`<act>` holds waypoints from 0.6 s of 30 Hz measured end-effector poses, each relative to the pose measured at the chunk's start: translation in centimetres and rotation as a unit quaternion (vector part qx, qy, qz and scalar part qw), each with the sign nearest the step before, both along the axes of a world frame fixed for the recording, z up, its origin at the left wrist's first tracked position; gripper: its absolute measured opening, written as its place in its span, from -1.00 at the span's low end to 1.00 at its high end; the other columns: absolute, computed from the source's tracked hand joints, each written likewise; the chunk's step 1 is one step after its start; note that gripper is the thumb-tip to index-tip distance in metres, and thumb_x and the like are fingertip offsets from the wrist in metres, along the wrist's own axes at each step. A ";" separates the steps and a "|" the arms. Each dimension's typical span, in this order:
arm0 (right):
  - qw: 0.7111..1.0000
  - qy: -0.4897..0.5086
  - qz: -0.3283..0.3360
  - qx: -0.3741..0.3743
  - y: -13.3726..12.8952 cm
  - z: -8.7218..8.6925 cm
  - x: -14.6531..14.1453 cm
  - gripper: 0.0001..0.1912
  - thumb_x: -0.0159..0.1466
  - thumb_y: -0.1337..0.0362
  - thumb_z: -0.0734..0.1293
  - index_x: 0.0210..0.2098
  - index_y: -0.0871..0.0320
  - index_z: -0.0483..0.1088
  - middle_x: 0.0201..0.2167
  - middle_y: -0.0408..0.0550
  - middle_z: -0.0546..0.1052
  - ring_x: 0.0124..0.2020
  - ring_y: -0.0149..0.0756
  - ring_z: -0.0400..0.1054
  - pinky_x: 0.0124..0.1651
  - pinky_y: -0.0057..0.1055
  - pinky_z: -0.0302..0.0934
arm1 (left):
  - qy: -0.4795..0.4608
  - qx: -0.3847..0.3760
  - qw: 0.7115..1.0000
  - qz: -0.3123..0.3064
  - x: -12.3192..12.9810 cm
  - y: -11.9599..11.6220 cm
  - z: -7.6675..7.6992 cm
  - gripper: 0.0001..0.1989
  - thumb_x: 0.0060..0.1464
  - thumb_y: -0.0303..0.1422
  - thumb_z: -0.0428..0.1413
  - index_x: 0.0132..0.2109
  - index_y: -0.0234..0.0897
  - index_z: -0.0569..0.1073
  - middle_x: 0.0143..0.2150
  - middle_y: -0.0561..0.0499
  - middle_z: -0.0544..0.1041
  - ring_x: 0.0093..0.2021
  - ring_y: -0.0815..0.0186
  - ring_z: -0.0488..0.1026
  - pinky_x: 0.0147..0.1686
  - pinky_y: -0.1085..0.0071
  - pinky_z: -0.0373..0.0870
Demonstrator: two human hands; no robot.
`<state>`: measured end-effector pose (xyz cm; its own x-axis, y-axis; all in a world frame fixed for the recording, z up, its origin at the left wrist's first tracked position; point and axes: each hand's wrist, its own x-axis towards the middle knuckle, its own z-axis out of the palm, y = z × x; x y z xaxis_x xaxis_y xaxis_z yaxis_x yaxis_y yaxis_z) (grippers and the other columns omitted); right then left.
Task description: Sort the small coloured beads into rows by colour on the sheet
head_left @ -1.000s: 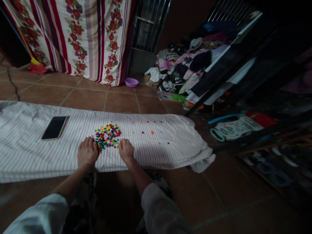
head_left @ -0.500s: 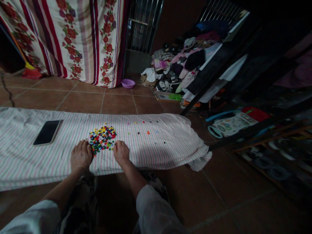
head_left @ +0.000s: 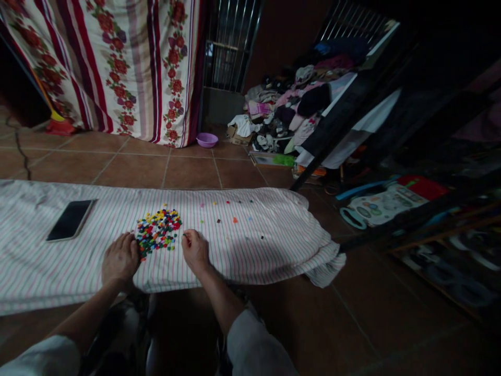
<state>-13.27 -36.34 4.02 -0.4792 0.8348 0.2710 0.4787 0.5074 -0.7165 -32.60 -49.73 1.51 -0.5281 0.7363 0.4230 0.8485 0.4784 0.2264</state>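
Note:
A pile of tiny coloured pieces (head_left: 158, 230), too small to tell as beads or bricks, lies on a striped cloth (head_left: 282, 261). Flat against the pile's left edge rests my left hand (head_left: 120, 257), fingers stretched out and holding nothing. Just right of the pile, my right hand (head_left: 195, 250) has its thumb and fingers pinched together, with a small dark piece (head_left: 183, 235) at the tips. Farther right, single pieces sit spaced apart in loose rows, among them an orange piece (head_left: 235, 220), a dark brown piece (head_left: 218, 221) and a black piece (head_left: 262, 237).
A phone (head_left: 71, 220) lies on the cloth to the left. Beyond, on the tiled floor, are a purple basin (head_left: 206, 139), a floral curtain (head_left: 141, 73) and a heap of clothes (head_left: 289, 104). A dark post (head_left: 313, 169) stands at the right.
My right hand has drawn slightly away from the pile's edge, and a dark piece now shows at its fingertips. My left hand stays beside the pile. The view has shifted a little.

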 end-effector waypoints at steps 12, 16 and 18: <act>0.978 0.018 -0.196 0.068 17.2 0.4 11.4 -0.76 0.24 0.30 0.21 -0.19 0.17 0.47 -0.28 0.01 0.54 -0.25 -0.29 0.41 -0.12 -0.39 0.27 | 0.031 -0.022 0.999 0.006 -0.1 0.0 0.0 -0.47 0.28 -0.22 -0.33 0.08 -0.45 0.38 0.12 -0.30 0.45 0.16 0.02 0.33 0.10 0.08 0.28; 0.968 -0.030 -0.240 0.061 20.7 -0.3 14.2 -0.73 0.19 0.35 0.20 -0.19 0.23 0.49 -0.32 0.02 0.55 -0.28 -0.28 0.41 -0.12 -0.40 0.26 | 0.048 -0.024 0.999 -0.003 -0.1 0.0 -0.1 -0.46 0.27 -0.22 -0.33 0.07 -0.47 0.39 0.11 -0.31 0.46 0.16 0.02 0.34 0.12 0.08 0.27; 0.968 -0.036 -0.243 0.055 22.1 -0.4 14.6 -0.71 0.18 0.37 0.20 -0.18 0.25 0.49 -0.33 0.02 0.55 -0.30 -0.28 0.41 -0.14 -0.40 0.25 | 0.055 -0.029 0.998 -0.004 -0.1 0.1 -0.2 -0.46 0.27 -0.22 -0.32 0.06 -0.46 0.40 0.11 -0.30 0.46 0.16 0.03 0.35 0.11 0.10 0.27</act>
<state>1.33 -14.20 3.58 -0.0580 0.9346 0.3509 0.7271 0.2804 -0.6267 -32.72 -49.67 1.35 -0.4753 0.7646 0.4353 0.8702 0.4815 0.1044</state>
